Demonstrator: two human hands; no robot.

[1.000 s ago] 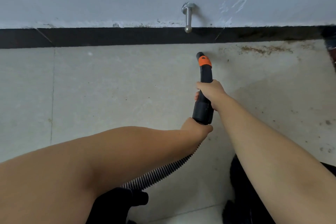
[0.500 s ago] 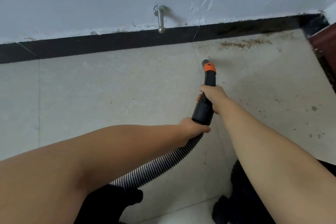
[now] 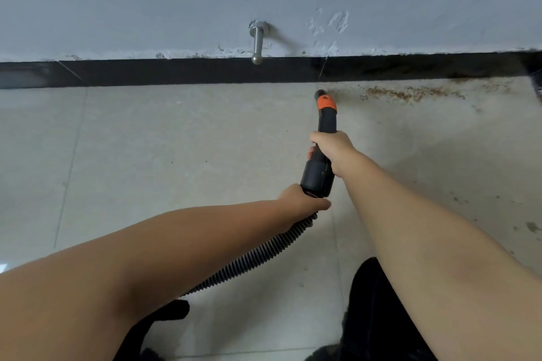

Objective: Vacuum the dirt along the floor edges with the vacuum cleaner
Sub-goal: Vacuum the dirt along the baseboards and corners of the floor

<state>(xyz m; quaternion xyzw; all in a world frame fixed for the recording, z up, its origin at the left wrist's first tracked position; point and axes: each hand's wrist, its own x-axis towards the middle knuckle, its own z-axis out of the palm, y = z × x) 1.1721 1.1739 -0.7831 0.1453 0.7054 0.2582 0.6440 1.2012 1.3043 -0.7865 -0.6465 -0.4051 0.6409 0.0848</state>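
Black nozzle (image 3: 326, 123) gripped by right hand (image 3: 334, 149); left hand (image 3: 302, 202) clasps hose (image 3: 252, 261) just behind.

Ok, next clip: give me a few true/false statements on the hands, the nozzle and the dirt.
1. The right hand grips the nozzle. True.
2. The left hand is off the hose. False: it holds it where hose meets nozzle.
3. The dirt lies right of the nozzle tip, along the baseboard. True.
4. The nozzle tip touches the door stop. False: the stop sticks out of the wall, well left of the tip.
5. The nozzle has a blue band. False: it is orange.
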